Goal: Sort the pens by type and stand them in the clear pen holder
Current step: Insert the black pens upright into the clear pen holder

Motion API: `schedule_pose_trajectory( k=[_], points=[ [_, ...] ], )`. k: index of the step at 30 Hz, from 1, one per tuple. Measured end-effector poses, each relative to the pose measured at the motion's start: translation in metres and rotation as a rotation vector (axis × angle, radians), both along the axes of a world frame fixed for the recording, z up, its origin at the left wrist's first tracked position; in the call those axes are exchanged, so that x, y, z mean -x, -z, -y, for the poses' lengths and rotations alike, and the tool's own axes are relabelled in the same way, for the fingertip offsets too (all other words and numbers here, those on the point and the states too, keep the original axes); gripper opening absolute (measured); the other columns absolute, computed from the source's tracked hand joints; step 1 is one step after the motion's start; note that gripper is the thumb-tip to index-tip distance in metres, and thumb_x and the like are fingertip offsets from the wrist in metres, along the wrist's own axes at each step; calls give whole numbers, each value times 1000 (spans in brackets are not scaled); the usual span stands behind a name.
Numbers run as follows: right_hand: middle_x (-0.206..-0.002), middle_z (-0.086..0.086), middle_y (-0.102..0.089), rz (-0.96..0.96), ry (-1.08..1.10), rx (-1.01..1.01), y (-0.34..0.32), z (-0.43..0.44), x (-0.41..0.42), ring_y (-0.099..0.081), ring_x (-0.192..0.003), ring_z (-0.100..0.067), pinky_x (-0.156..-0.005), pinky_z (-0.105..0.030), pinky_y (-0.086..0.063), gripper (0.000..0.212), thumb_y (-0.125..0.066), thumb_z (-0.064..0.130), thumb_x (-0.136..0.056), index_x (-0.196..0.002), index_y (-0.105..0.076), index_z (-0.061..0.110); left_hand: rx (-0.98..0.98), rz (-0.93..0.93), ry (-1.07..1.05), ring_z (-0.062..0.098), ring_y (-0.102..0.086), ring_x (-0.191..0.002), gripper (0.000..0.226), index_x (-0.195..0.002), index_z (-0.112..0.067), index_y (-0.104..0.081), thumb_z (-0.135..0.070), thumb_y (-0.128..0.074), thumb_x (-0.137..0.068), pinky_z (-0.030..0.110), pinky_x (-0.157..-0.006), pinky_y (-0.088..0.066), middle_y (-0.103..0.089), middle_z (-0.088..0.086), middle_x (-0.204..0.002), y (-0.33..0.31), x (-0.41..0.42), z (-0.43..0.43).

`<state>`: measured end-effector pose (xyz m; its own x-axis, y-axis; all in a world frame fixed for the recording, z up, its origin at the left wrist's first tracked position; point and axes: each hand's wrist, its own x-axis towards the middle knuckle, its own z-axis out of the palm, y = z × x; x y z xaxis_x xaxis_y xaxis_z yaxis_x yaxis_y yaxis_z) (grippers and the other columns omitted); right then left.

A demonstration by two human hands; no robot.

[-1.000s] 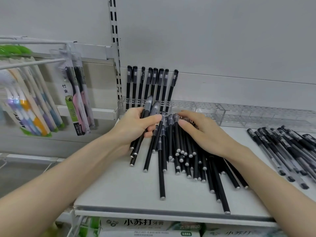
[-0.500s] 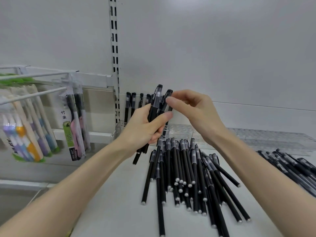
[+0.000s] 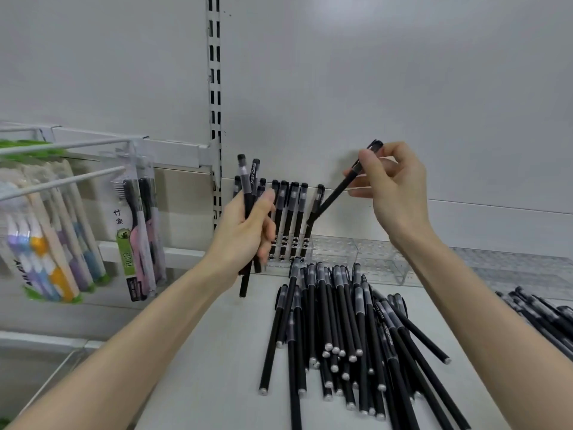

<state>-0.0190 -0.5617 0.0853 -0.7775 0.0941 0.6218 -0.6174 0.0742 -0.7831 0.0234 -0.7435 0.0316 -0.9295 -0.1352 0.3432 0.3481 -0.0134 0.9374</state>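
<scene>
Between the thumb and fingertips of the right hand point(image 3: 393, 187), a single black pen point(image 3: 336, 193) is being pinched near its capped end. It is slanting down to the left, with its lower tip hanging above the clear pen holder point(image 3: 372, 252), right by the last of the standing pens point(image 3: 291, 212). Whether it is touching that pen is hard to tell. The left hand point(image 3: 245, 231) is gripping a small bundle of pens point(image 3: 248, 181) upright, fingers curled round the barrels.

The pen is probably light, stiff and smooth, so a high pinch is likely giving good steering, though the barrel may be prone to slipping.

To the right of the standing row, the holder's slots are sitting open. The wall is crowding close behind, and the loose pile point(image 3: 341, 321) is lying on the shelf point(image 3: 201, 352) just in front, so the freest approach looks to be from above.
</scene>
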Motion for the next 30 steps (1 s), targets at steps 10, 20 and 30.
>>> schedule_pose_trajectory(
  k=[10, 20, 30],
  points=[
    [-83, -7, -65, -61, 111, -250, 26, 2, 27, -67, -78, -26, -63, -30, -57, 7, -59, 20, -93, -90, -53, 16, -170, 37, 136, 12, -41, -47, 17, -96, -4, -56, -19, -49, -98, 23, -46, -42, -42, 0, -62, 1, 5, -13],
    [-77, -2, -67, -121, 119, -402, 39, 4, 28, -67, -70, -20, -71, -44, -57, 20, -67, 18, -88, -103, -55, 24, -99, 75, 177, 10, -26, -42, 24, -107, -9, -57, -29, -47, -97, 21, -38, -26, -37, -3, -57, 4, 1, -14],
    [-75, -9, -66, -45, 69, -402, 31, 3, 27, -67, -65, -21, -70, -42, -58, 18, -67, 10, -86, -97, -58, 20, 2, 46, 266, 14, -41, -45, 22, -113, -22, -59, -31, -46, -97, 31, -51, -51, -43, 1, -59, 5, -3, -17]
  ],
)
